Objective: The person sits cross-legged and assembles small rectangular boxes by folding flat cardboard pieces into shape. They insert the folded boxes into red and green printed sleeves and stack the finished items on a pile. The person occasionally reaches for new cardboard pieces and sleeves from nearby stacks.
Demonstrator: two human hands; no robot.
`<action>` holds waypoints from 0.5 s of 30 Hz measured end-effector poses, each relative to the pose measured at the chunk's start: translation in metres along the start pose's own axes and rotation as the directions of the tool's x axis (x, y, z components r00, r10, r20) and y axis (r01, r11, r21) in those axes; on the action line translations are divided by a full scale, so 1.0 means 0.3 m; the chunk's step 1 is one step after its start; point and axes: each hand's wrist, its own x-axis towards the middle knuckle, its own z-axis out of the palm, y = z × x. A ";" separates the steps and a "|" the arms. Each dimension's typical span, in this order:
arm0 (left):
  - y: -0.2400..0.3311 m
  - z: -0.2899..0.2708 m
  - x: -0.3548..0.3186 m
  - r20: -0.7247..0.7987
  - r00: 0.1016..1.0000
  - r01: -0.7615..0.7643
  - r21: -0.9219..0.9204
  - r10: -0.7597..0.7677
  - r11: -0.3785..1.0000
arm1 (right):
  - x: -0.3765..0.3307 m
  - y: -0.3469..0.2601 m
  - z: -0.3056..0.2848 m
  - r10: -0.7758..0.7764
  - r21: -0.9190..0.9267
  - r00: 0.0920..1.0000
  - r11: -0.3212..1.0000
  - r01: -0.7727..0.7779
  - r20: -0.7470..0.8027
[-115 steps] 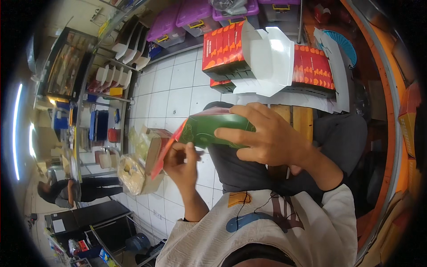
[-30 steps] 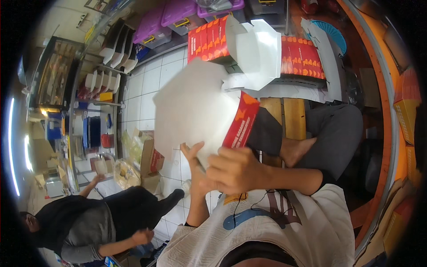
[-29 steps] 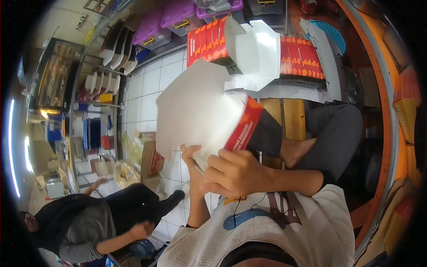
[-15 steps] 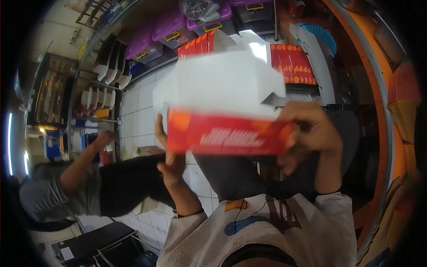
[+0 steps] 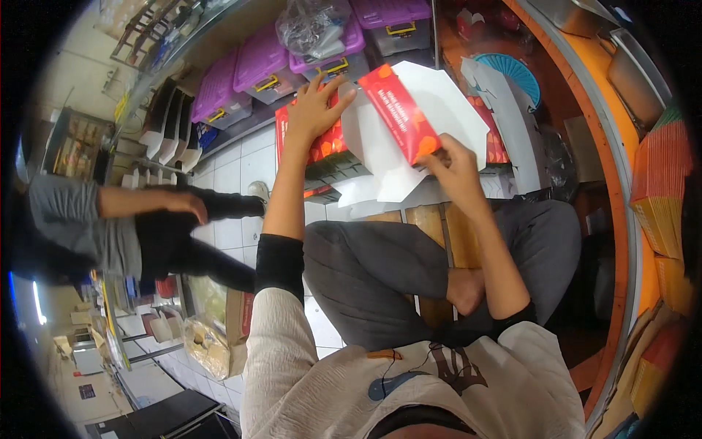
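Fingers of the right hand (image 5: 455, 167) pinch the lower corner of the red panel on an open box (image 5: 398, 113), and a grip so near the end leaves most of the panel's face uncovered. Such thin card probably suits a light hold at the edge better than a full grasp. Ahead of the person's crossed legs, the open box tilts between a left row of red boxes (image 5: 327, 148) and a right row of red boxes (image 5: 496, 145), its white inside turned upward. Where white flaps overlap, I cannot tell which belong to it. Fingers of the left hand (image 5: 311, 117) are spread, thumb apart, over the left row; perhaps that steadies it, though contact is unclear. Boxes in that row stand face to face, which likely keeps them upright. A white card sheet (image 5: 512, 121) stands beside the right row, near a blue slatted piece (image 5: 515, 77). Purple-lidded bins (image 5: 262, 62) line up beyond, one bearing a clear plastic bag (image 5: 314, 29), presumably because the lids are flat.
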 end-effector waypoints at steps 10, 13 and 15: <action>0.007 0.019 -0.033 -0.070 0.986 0.151 -0.031 -0.153 0.988 | 0.079 0.025 0.156 -0.085 -0.093 0.995 0.992 0.089 0.046; -0.071 0.032 -0.029 -0.126 0.990 0.055 -0.087 -0.066 0.995 | 0.117 0.041 0.178 0.000 -0.019 0.990 1.000 0.003 0.144; -0.092 0.002 -0.039 -0.108 0.994 -0.029 -0.175 0.010 0.984 | 0.136 0.048 0.171 0.087 0.011 0.968 0.996 -0.092 0.236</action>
